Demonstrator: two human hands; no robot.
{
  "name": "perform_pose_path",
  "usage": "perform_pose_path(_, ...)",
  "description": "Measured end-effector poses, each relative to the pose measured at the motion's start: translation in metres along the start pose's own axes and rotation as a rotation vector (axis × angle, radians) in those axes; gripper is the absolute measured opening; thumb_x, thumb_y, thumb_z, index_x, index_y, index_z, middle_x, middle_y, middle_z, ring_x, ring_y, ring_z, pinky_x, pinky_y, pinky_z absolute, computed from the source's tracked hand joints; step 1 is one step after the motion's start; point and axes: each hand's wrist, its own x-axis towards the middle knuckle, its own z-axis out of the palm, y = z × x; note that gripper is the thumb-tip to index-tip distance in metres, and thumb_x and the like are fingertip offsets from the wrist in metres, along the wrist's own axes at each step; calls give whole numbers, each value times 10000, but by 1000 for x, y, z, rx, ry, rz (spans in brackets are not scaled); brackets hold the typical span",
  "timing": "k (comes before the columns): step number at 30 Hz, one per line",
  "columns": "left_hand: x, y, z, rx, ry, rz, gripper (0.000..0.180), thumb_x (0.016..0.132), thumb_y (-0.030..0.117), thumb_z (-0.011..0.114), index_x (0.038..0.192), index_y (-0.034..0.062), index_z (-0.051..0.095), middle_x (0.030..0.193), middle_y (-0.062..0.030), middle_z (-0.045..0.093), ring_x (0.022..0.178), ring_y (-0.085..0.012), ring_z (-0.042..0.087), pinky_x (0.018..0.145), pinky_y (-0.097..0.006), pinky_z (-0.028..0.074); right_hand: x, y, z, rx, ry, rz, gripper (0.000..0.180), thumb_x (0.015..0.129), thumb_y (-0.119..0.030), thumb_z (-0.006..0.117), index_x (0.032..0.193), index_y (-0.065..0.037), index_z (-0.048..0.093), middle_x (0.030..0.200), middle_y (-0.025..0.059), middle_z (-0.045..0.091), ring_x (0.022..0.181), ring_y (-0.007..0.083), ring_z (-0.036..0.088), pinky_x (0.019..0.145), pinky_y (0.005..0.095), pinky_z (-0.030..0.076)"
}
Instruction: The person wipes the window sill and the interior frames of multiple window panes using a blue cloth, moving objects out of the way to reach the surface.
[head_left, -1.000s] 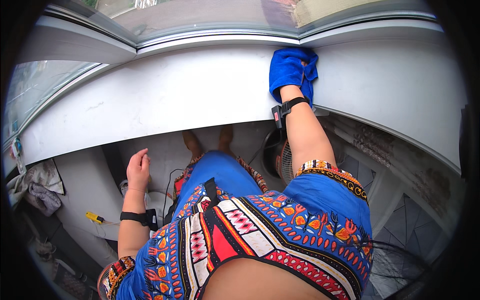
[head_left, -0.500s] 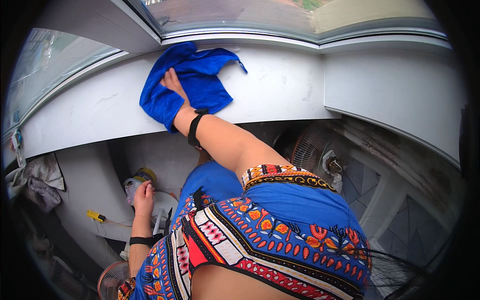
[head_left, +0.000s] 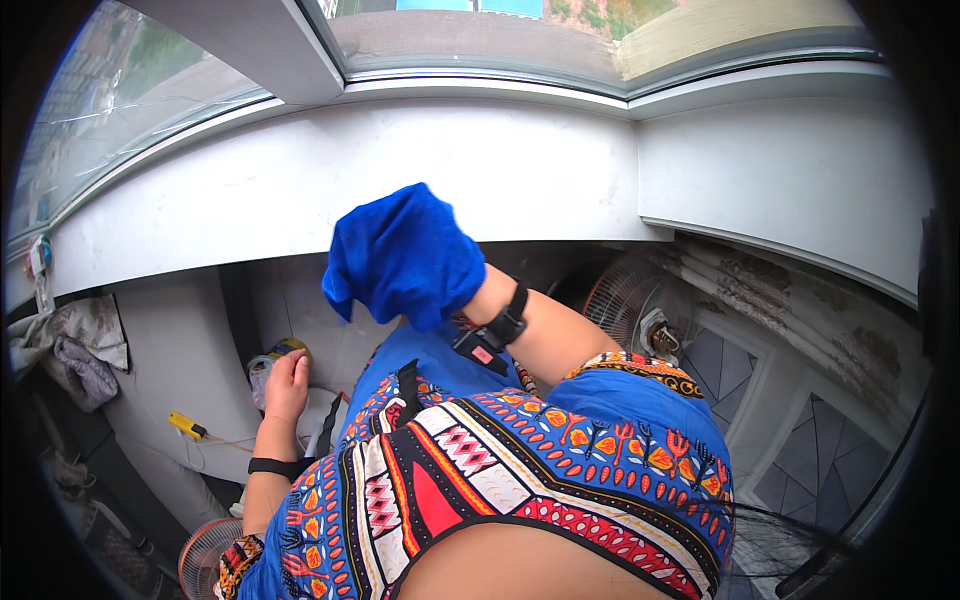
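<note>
White window ledge (head_left: 250,200) is running in a curve beneath the glass panes (head_left: 480,30), and we are looking down past it into a narrow gap at floor level. Our right hand (head_left: 425,270) is almost wholly hidden: a blue cloth (head_left: 405,255) is wrapping over it, so we are seeing no fingers and are only inferring a closed grasp from the way the fabric is bunching around the hand. The cloth is hanging in the air just in front of the ledge's lower edge; whether it is touching the ledge we cannot tell. A black wristband (head_left: 510,318) is showing just behind it.

Our left hand (head_left: 287,378) is lying loose and spread below, resting against a small jar-like object with a yellow rim (head_left: 272,355), most of which is being covered by the hand. A patterned garment (head_left: 520,470) is blocking much of the lower view. A yellow clip (head_left: 186,426) is lying on the grey surface (head_left: 160,360) to the left, grey rags (head_left: 75,350) are hanging at the far left, and a fan (head_left: 625,300) is standing to the right, partly cut off by the forearm. Tiled wall panels (head_left: 790,430) are closing the right side, leaving little free space below the ledge.
</note>
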Motion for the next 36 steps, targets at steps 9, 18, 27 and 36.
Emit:
perform_pose_path(9,120,97,7,600,299,-103,621,884,324,659,1425,97,455,1548,-145,343,1431,-300,322,1169,-441,264,-119,91,-176,1391,722,-50,215,1018,-283,518,1104,-96,582,1029,81,633,919,219,623,845,359,536)
perform_pose_path(18,156,175,-25,831,-87,-133,1060,826,620,659,1498,-79,232,1558,-315,210,1470,-407,208,1172,-423,271,-101,225,-237,-1420,588,1025,240,943,-198,548,1020,12,635,1033,227,662,950,317,650,811,451,537)
perform_pose_path(27,162,194,-11,835,-80,-92,1079,806,633,670,1482,-98,255,1545,-326,233,1460,-418,229,1152,-426,310,-19,152,-147,-2658,-586,999,147,770,43,692,915,64,696,779,188,687,715,330,660,740,490,519)
perform_pose_path(36,139,157,-38,776,-99,-135,1068,805,621,678,1479,-99,268,1535,-338,243,1458,-426,231,1154,-419,309,147,86,1,-2019,-84,240,248,803,-23,693,1049,-20,723,981,166,686,936,400,647,839,597,472)
